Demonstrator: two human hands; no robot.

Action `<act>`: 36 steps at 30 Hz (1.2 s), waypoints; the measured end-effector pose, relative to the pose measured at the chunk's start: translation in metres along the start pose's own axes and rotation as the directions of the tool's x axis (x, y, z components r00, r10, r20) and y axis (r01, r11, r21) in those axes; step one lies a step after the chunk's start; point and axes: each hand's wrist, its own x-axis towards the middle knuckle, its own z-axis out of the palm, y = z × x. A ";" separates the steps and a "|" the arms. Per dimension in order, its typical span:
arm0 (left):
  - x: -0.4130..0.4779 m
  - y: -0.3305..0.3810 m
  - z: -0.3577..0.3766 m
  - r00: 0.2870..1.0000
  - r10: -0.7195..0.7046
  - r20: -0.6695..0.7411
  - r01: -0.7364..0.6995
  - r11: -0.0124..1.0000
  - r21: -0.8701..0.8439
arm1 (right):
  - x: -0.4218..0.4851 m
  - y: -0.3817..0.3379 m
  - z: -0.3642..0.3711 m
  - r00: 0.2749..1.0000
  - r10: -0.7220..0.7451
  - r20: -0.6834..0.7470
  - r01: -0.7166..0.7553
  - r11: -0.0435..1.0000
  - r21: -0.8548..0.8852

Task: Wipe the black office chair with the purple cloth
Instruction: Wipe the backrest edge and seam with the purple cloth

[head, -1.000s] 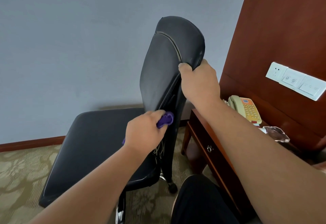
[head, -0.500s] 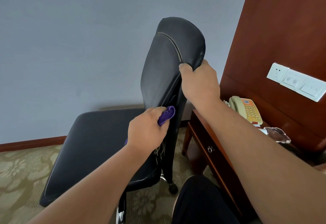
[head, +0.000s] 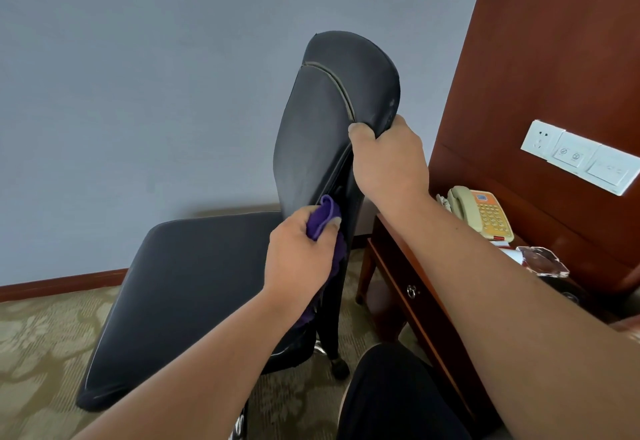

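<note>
Head view: purple cloth (head: 325, 215) against black chair (head: 311, 134).

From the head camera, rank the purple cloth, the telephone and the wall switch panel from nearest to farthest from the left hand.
1. purple cloth, gripped in the left hand itself.
2. telephone, off to the right, lower down.
3. wall switch panel, farthest right, higher up.
</note>
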 end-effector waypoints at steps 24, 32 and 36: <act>-0.007 -0.037 -0.004 0.979 0.112 0.171 -0.185 0.841 0.509 | -0.002 0.000 -0.001 1.000 0.013 0.002 -0.013 1.000 0.009; -0.010 -0.009 0.004 0.997 -0.072 0.033 0.070 0.995 0.074 | -0.002 -0.003 0.001 1.000 0.024 -0.011 -0.023 1.000 0.009; -0.006 -0.007 0.005 1.000 -0.001 0.020 -0.001 0.997 0.080 | -0.002 -0.002 0.001 1.000 0.023 -0.014 -0.023 1.000 0.013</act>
